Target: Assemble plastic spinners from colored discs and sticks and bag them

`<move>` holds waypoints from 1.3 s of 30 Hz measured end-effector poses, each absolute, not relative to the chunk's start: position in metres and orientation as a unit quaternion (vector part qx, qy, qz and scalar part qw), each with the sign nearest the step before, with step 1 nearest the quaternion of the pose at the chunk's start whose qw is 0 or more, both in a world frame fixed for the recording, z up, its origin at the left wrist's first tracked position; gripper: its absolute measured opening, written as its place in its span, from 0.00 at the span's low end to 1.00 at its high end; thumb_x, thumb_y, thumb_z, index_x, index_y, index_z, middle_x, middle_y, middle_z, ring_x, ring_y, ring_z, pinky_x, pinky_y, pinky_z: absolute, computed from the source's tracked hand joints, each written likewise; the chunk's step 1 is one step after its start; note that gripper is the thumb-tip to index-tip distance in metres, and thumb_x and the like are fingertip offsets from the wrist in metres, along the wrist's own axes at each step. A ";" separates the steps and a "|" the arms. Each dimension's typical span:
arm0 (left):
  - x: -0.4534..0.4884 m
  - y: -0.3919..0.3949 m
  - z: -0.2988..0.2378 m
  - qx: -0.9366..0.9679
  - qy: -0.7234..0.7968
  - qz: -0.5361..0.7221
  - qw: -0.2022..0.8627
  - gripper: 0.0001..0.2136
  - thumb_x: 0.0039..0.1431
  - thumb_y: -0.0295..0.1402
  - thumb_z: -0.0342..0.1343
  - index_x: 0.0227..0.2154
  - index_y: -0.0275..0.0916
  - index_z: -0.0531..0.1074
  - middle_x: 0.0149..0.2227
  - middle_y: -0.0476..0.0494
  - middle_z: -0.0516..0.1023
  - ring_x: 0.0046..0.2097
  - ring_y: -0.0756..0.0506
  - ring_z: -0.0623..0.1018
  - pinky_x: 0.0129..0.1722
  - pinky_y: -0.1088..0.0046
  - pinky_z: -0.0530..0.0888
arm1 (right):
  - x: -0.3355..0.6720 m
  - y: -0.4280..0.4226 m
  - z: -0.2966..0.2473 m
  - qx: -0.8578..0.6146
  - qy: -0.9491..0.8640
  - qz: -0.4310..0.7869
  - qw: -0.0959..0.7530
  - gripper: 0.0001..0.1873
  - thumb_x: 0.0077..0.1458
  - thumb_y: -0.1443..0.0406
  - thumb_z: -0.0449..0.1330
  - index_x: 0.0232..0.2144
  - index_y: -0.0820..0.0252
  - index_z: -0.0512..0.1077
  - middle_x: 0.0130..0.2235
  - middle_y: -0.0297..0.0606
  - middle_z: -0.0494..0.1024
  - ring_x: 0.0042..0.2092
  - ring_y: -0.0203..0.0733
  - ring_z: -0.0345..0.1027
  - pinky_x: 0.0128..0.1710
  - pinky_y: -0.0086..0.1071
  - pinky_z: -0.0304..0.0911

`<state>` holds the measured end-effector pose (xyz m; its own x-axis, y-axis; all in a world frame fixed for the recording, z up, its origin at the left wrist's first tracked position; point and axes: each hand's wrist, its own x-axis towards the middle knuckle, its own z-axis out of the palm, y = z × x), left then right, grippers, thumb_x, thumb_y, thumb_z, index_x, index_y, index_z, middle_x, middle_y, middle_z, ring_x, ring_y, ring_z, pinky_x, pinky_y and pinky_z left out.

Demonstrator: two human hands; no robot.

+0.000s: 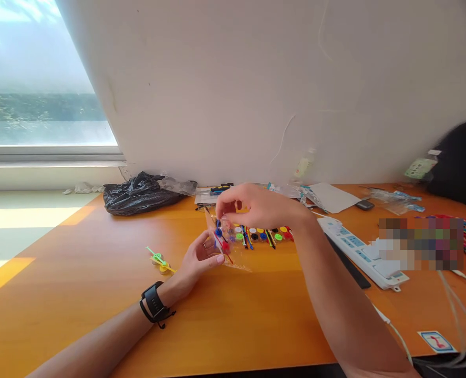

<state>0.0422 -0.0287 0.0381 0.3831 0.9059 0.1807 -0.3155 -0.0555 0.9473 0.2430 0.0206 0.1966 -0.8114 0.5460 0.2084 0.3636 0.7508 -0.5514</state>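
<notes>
A clear plastic bag with small red, blue and white plastic pieces in it stands tilted above the table. My left hand, below a black wristwatch, grips its left side between thumb and fingers. Over the bag's top edge bends my right hand, its fingertips pinched together; what they hold, if anything, is too small to make out. Behind the bag and partly under my right wrist runs a row of colourful round pieces and thin sticks. A green and yellow plastic piece lies left of my left hand.
A black plastic bag lies at the back left. On the right is a white power strip with plugs and cables, beside a dark flat bar. White paper and clear packets lie near the wall.
</notes>
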 end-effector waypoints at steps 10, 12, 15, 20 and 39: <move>0.041 -0.025 0.030 0.566 0.245 0.433 0.657 0.27 0.51 0.41 0.75 0.51 0.36 0.75 0.47 0.37 0.79 0.46 0.39 0.79 0.49 0.62 0.76 | 0.244 0.011 0.202 -0.207 -0.931 0.263 0.147 0.08 0.56 0.72 0.62 0.36 0.59 0.80 0.39 0.36 0.83 0.41 0.41 0.74 0.39 0.31 0.64; 0.041 -0.028 0.034 0.565 0.254 0.429 0.657 0.27 0.51 0.41 0.75 0.51 0.37 0.75 0.47 0.37 0.79 0.47 0.39 0.79 0.49 0.61 0.76 | 0.243 0.009 0.202 -0.207 -0.932 0.264 0.137 0.07 0.56 0.71 0.62 0.35 0.59 0.80 0.38 0.36 0.83 0.40 0.41 0.74 0.39 0.31 0.64; 0.040 -0.032 0.039 0.570 0.259 0.430 0.651 0.26 0.51 0.42 0.75 0.50 0.37 0.76 0.47 0.38 0.79 0.48 0.39 0.79 0.50 0.62 0.76 | 0.240 0.009 0.199 -0.222 -0.920 0.256 0.199 0.08 0.57 0.71 0.60 0.37 0.59 0.79 0.41 0.37 0.83 0.41 0.40 0.73 0.41 0.31 0.64; 0.039 -0.029 0.035 0.579 0.269 0.428 0.639 0.26 0.48 0.41 0.76 0.48 0.37 0.76 0.48 0.38 0.80 0.47 0.39 0.79 0.50 0.62 0.76 | 0.230 0.009 0.192 -0.217 -0.930 0.271 0.120 0.09 0.54 0.73 0.60 0.33 0.59 0.79 0.36 0.35 0.82 0.35 0.38 0.72 0.33 0.29 0.62; 0.041 -0.032 0.038 0.584 0.353 0.424 0.595 0.24 0.53 0.41 0.73 0.50 0.37 0.75 0.45 0.40 0.80 0.40 0.44 0.80 0.40 0.68 0.76 | 0.247 0.016 0.198 -0.212 -0.929 0.263 0.150 0.02 0.58 0.66 0.65 0.34 0.58 0.79 0.39 0.36 0.83 0.43 0.42 0.75 0.43 0.32 0.65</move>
<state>0.0413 -0.0318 0.0375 0.3905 0.9176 0.0748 -0.0927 -0.0416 0.9948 0.2472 0.0158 0.1984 -0.8649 0.4735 0.1665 0.3157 0.7710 -0.5530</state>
